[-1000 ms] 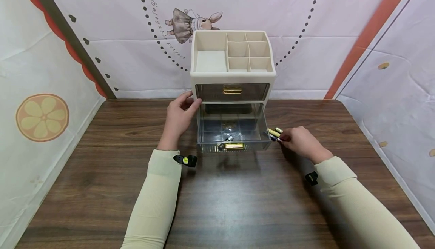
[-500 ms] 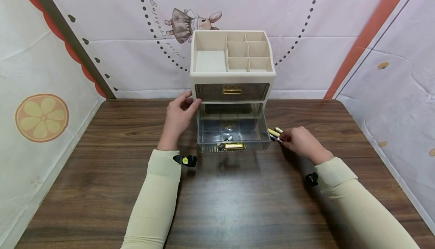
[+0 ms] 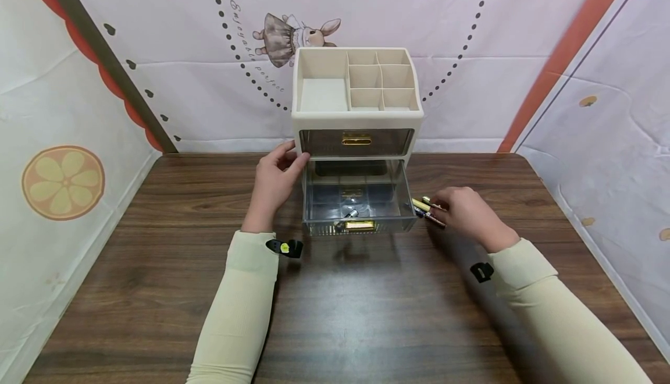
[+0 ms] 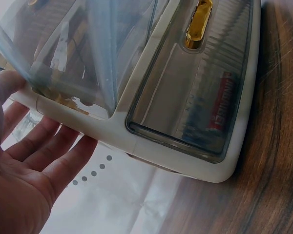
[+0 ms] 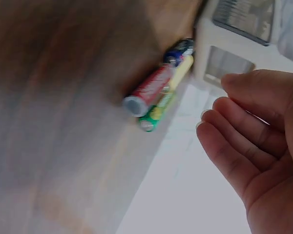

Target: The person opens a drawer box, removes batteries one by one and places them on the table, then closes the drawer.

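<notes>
Batteries [image 5: 150,89] seem at the picking step: right hand [image 3: 471,215], in blurred view, looks empty with fingers apart and should pinch one; left hand [image 3: 273,185] grips organiser [image 3: 358,115].

The table [image 3: 345,314] (dark, wood-grained) carries a cream drawer organizer [image 3: 358,114] with batteries [image 5: 151,90] beside it.

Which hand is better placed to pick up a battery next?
Right, most likely: the right hand is beside the batteries, apparently holding nothing. The left hand holds the organizer, across the open drawer from them.
</notes>
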Motion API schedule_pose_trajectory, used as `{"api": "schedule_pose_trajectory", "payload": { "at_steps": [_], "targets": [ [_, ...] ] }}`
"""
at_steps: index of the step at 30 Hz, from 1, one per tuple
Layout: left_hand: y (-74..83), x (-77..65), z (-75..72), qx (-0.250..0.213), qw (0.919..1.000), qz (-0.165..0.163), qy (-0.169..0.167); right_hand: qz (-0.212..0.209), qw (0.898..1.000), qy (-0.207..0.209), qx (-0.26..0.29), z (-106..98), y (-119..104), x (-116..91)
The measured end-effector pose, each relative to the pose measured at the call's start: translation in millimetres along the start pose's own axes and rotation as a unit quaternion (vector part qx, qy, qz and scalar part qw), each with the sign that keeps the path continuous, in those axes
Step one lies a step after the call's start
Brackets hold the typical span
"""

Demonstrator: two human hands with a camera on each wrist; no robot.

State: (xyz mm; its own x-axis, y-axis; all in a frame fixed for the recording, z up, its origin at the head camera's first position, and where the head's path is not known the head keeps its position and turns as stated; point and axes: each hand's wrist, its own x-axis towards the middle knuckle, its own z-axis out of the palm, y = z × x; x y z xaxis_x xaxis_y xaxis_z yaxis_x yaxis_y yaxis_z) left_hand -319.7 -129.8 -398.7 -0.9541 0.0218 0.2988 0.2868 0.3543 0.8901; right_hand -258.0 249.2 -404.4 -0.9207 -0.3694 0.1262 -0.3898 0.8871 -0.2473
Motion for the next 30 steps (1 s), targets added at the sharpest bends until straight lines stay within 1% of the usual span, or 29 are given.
{"api": "schedule_pose_trajectory", "payload": {
  "at_steps": [3,7,13,15,19,23,30],
  "targets": [
    [0.3,-0.1,-0.1,-0.001,1.0000,-0.001,0.000,-0.012,1.000,0.016,0.000,-6,-6,-1],
    [1.2,-0.4,-0.1,-0.001,1.0000,-0.003,-0.001,-0.023,0.999,0.042,0.012,-13,-16,-1],
    [1.7,-0.3,-0.2,-0.001,1.0000,-0.004,0.000,-0.048,0.993,0.105,0.031,-25,-31,3],
    [1.6,-0.4,-0.1,-0.001,1.0000,-0.002,0.000,-0.057,0.991,0.120,0.034,-29,-35,3],
    [1.5,-0.4,-0.2,-0.003,1.0000,0.001,0.001,-0.075,0.987,0.136,0.041,-37,-43,5],
    [1.1,0.1,-0.3,-0.004,1.0000,0.001,0.002,-0.097,0.984,0.145,0.043,-43,-50,6],
    [-0.7,0.8,0.3,0.000,1.0000,0.004,-0.001,-0.124,0.981,0.144,0.050,-50,-62,8]
  ]
}}
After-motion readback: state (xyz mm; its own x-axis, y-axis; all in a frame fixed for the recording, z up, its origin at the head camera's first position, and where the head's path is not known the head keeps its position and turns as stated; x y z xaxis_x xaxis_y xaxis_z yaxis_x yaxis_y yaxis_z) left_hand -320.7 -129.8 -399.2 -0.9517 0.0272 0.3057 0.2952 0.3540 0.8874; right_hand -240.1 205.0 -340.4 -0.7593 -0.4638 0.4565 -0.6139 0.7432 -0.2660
